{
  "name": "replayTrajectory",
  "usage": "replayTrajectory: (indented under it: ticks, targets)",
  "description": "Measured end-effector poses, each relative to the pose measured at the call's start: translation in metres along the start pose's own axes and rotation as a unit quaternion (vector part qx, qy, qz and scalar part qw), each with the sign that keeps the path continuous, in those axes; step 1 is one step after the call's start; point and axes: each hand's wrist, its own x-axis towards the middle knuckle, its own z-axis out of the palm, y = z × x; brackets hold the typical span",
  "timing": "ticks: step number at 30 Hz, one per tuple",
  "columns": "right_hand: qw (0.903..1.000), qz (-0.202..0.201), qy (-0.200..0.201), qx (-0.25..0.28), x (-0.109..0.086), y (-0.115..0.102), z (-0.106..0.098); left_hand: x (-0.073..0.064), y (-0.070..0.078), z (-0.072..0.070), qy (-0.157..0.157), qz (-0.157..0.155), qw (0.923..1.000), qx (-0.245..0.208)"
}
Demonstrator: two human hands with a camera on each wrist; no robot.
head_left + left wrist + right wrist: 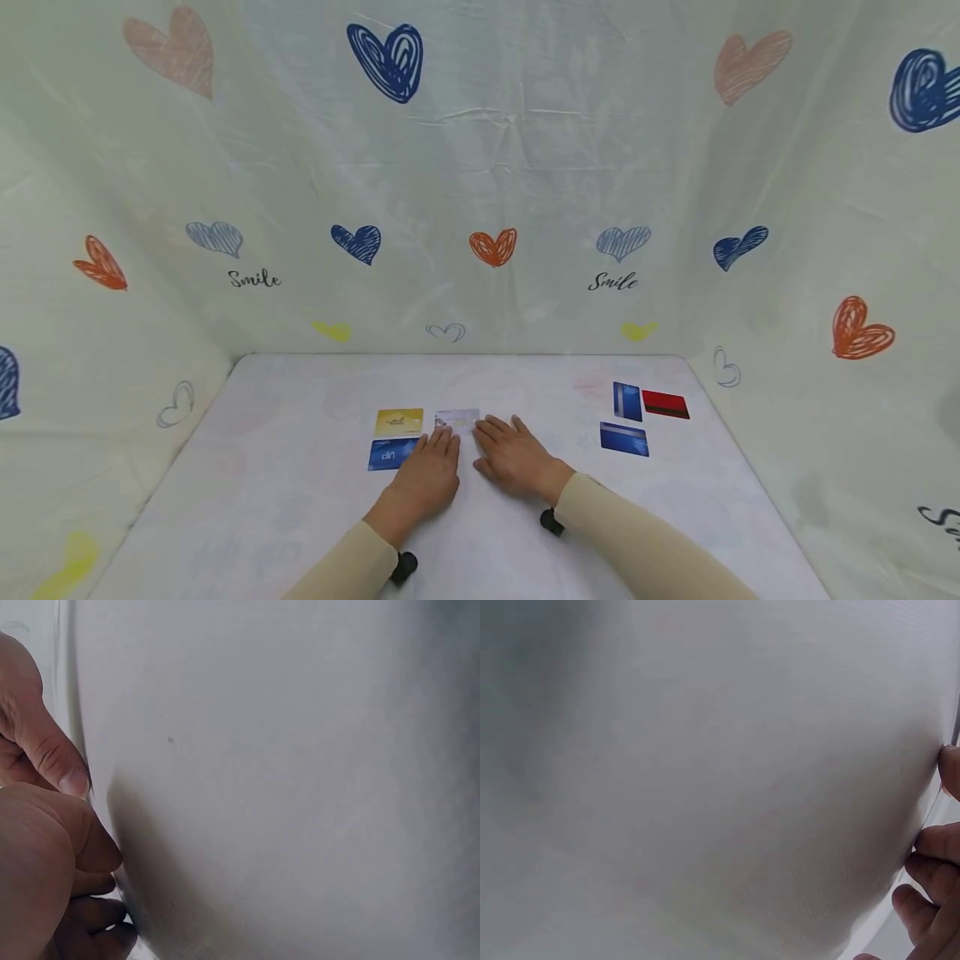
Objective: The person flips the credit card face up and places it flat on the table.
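In the head view a pale whitish card (456, 416) lies flat on the table between my hands. My left hand (429, 475) reaches over its near edge, fingers extended and palm down. At the card's right end are the fingertips of my right hand (513, 457), its fingers also stretched out and low over the table. Left of the pale card lies a gold card (399, 422). Just below that one is a blue VIP card (390, 455), its right end partly covered by my left hand. The left wrist view shows the left hand (37, 855) with fingertips at the white surface.
On the right side of the table (285, 500) lie an upright blue card (627, 402), a red card with a dark stripe (666, 405) and another blue card (624, 439). White sheeting (450, 167) with printed hearts surrounds the table at the back and sides.
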Motion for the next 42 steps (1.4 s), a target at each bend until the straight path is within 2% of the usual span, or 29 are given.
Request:
replayTrajectory:
  ticks: [8,14,31,37,42]
  targets:
    - [0.9998,0.008,-0.015,0.011,0.009,-0.005,-0.002,0.001,-0.006,-0.003,-0.012,-0.022,0.9993,-0.030]
    - [0.9997,0.011,-0.018,0.011,0.011,-0.006,0.000,0.002,-0.008,-0.002,-0.010,-0.033,0.9990,-0.030]
    - [0.9993,0.013,-0.022,0.027,0.012,-0.004,0.001,0.002,-0.011,-0.004,-0.013,-0.026,0.9991,-0.031]
    - [0.9989,0.019,-0.025,0.035,0.005,-0.001,-0.001,0.004,-0.012,-0.003,-0.016,-0.027,0.9991,-0.028]
    - [0.9986,0.027,-0.013,0.043,-0.012,0.013,-0.004,0.004,-0.011,-0.003,-0.017,-0.029,0.9989,-0.031]
